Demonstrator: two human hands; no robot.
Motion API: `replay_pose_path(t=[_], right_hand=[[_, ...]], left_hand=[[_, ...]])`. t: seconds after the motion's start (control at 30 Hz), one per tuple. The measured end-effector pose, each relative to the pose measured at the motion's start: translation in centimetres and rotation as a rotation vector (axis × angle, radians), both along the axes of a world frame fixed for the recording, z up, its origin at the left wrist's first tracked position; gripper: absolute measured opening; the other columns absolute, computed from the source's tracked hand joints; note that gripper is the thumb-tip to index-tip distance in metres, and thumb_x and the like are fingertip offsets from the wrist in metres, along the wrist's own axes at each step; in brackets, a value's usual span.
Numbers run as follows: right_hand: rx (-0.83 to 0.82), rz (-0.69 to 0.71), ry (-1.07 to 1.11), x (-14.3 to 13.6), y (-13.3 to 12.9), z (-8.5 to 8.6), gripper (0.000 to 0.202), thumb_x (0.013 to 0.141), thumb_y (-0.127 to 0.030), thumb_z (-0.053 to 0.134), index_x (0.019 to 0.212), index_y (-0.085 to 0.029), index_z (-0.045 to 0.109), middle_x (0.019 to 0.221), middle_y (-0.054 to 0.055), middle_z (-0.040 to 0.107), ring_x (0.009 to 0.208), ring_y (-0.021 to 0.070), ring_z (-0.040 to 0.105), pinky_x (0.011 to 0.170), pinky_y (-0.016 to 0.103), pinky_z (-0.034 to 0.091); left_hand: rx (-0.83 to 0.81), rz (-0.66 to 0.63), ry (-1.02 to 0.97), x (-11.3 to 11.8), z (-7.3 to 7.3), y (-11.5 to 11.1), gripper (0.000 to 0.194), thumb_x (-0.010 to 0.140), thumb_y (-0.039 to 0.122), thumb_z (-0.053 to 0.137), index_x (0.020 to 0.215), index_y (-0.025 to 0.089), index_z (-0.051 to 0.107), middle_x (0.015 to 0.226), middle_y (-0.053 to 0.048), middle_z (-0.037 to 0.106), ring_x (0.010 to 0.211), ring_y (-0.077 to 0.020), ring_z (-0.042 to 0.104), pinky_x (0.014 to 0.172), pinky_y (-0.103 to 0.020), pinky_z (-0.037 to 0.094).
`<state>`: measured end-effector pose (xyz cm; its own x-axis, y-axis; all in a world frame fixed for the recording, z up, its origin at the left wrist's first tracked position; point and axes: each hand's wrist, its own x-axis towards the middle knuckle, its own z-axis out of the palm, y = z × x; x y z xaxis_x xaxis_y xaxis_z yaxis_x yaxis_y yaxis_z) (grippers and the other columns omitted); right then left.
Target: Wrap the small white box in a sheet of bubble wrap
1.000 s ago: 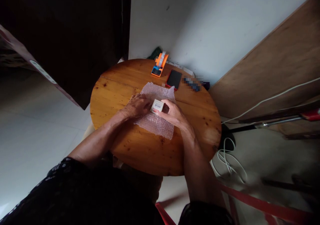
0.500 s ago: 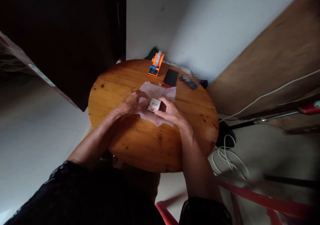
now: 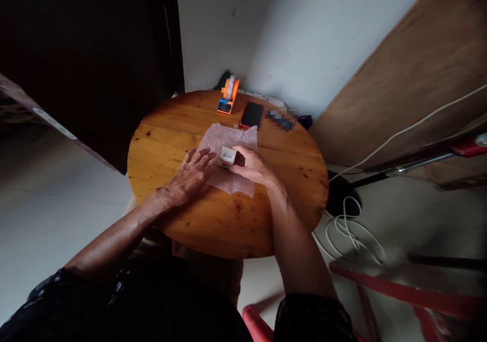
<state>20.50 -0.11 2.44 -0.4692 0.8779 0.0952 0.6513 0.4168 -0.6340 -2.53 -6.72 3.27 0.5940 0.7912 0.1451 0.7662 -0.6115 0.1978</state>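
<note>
A small white box [image 3: 227, 156] with a printed label is over a sheet of bubble wrap [image 3: 243, 185] on the round wooden table [image 3: 224, 225]. My right hand [image 3: 253, 167] grips the box from its right side, thumb and fingers around it. Flat on the left part of the bubble wrap, partly over the wood, lies my left hand [image 3: 190, 176], its fingers spread and nothing held in it. The wrap's lower left part is hidden under that hand.
Toward the table's back edge stand an orange tape dispenser [image 3: 229, 96], a dark phone-like item with a red edge [image 3: 251, 115] and a blurred dark object [image 3: 280, 120]. White cable [image 3: 348, 230] and a red chair [image 3: 403, 286] are at the right.
My left hand has come down flat onto the bubble wrap, its fingers straightened. The wrap lies flatter, and the box in my right hand is tilted differently. The view has shifted slightly.
</note>
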Motion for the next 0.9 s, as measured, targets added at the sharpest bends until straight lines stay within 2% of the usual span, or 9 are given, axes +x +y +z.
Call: replay_pose_path(t=[0.1, 0.17, 0.33, 0.43, 0.57, 0.67, 0.77, 0.83, 0.9], right_hand=[[-0.004, -0.009, -0.001, 0.0, 0.1, -0.2, 0.042, 0.076, -0.018, 0.071, 0.117, -0.022, 0.063, 0.108, 0.006, 0.074, 0.097, 0.0243, 0.068, 0.086, 0.038, 0.053], [-0.023, -0.008, 0.026, 0.1, 0.3, -0.3, 0.044, 0.075, -0.019, 0.071, 0.118, -0.022, 0.063, 0.105, 0.005, 0.074, 0.096, 0.0243, 0.068, 0.085, 0.038, 0.054], [-0.184, 0.051, 0.187, 1.0, 1.1, -0.6, 0.046, 0.076, -0.023, 0.07, 0.121, -0.022, 0.062, 0.105, 0.005, 0.074, 0.096, 0.0231, 0.07, 0.086, 0.038, 0.056], [-0.265, 0.07, 0.237, 2.1, 1.5, -0.6, 0.047, 0.079, -0.032, 0.069, 0.125, -0.022, 0.061, 0.113, 0.007, 0.072, 0.105, 0.0242, 0.068, 0.091, 0.039, 0.056], [-0.286, 0.059, 0.291, 3.0, 1.6, -0.1, 0.046, 0.088, -0.051, 0.061, 0.125, -0.024, 0.063, 0.126, 0.007, 0.069, 0.117, 0.0244, 0.064, 0.101, 0.042, 0.051], [-0.208, -0.025, 0.381, 3.0, 1.4, 0.4, 0.043, 0.094, -0.059, 0.051, 0.114, -0.026, 0.07, 0.127, 0.005, 0.069, 0.123, 0.0236, 0.061, 0.112, 0.043, 0.044], [-0.239, -0.101, 0.505, 3.0, 1.1, 0.7, 0.055, 0.094, -0.068, 0.043, 0.112, -0.025, 0.071, 0.118, 0.007, 0.072, 0.118, 0.0247, 0.064, 0.109, 0.046, 0.046], [-0.274, -0.125, 0.535, 2.9, 1.0, 0.7, 0.055, 0.089, -0.068, 0.052, 0.117, -0.024, 0.069, 0.112, 0.008, 0.074, 0.11, 0.025, 0.067, 0.103, 0.046, 0.049], [-0.247, -0.154, 0.503, 2.7, 1.0, 0.5, 0.052, 0.08, -0.059, 0.069, 0.118, -0.023, 0.068, 0.111, 0.008, 0.074, 0.105, 0.025, 0.068, 0.098, 0.045, 0.051]], left_hand=[[0.058, 0.014, -0.1, 0.4, 0.0, 0.7, 0.016, 0.09, 0.019, 0.06, 0.103, 0.021, 0.071, 0.142, -0.01, 0.057, 0.14, -0.0298, 0.043, 0.119, -0.052, 0.03], [0.06, 0.035, -0.188, 0.7, 0.2, 1.6, 0.011, 0.092, 0.023, 0.06, 0.093, 0.02, 0.07, 0.134, -0.009, 0.063, 0.13, -0.0274, 0.053, 0.114, -0.048, 0.038], [-0.131, 0.157, -0.37, 2.0, 1.1, 4.7, 0.006, 0.082, 0.019, 0.062, 0.084, 0.017, 0.068, 0.107, -0.011, 0.071, 0.1, -0.0253, 0.066, 0.095, -0.041, 0.051], [-0.25, 0.255, -0.521, 2.9, 0.9, 6.2, 0.006, 0.077, 0.018, 0.061, 0.08, 0.016, 0.064, 0.098, -0.01, 0.071, 0.092, -0.0239, 0.066, 0.086, -0.038, 0.052], [-0.336, 0.325, -0.716, 3.5, -0.3, 7.2, 0.001, 0.075, 0.016, 0.057, 0.076, 0.016, 0.057, 0.076, -0.003, 0.063, 0.072, -0.0156, 0.058, 0.069, -0.028, 0.048], [-0.387, 0.347, -0.829, 3.6, -0.7, 7.2, 0.005, 0.074, 0.012, 0.055, 0.074, 0.017, 0.054, 0.067, 0.002, 0.053, 0.063, -0.0116, 0.047, 0.062, -0.026, 0.041], [-0.451, 0.349, -0.877, 3.6, -0.3, 7.0, 0.009, 0.075, 0.009, 0.056, 0.075, 0.017, 0.053, 0.068, 0.002, 0.051, 0.062, -0.0103, 0.044, 0.062, -0.025, 0.04], [-0.5, 0.342, -0.9, 3.6, 0.0, 7.0, 0.011, 0.076, 0.007, 0.056, 0.078, 0.017, 0.052, 0.069, 0.003, 0.05, 0.063, -0.0098, 0.043, 0.061, -0.025, 0.039], [-0.528, 0.326, -0.918, 3.5, 0.1, 6.9, 0.012, 0.077, 0.006, 0.056, 0.083, 0.016, 0.052, 0.072, 0.002, 0.051, 0.065, -0.0098, 0.044, 0.062, -0.025, 0.038]])
